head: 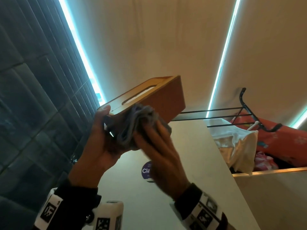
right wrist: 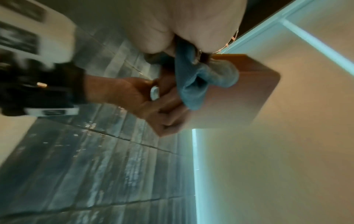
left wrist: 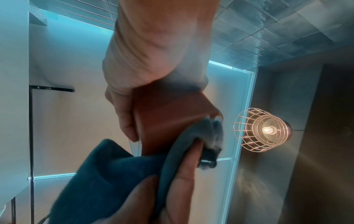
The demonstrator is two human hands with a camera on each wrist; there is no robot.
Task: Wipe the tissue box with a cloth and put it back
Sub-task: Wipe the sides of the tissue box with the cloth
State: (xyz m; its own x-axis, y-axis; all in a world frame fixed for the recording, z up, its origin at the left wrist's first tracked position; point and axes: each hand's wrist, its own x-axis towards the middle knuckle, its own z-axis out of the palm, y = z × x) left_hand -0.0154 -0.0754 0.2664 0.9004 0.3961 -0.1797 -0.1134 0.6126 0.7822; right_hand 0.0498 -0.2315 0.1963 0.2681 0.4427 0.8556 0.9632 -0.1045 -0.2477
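- Tissue box: a wooden box held up in the air and tilted, slot side turned up and to the left, white tissue showing in the slot; we see it raised above a white surface.
- Left hand: our grip here is clasped round the near end of the box, thumb on the slotted top, fingers underneath.
- Cloth: a bunched blue-grey cloth lying against the long side of the box, at its near end.
- Right hand: our grip is grasping the cloth, fingers pressing it to the box.
- Surroundings: a black wire rack to the far right with bags below it; the left wrist view shows a lit lamp in a wire cage.
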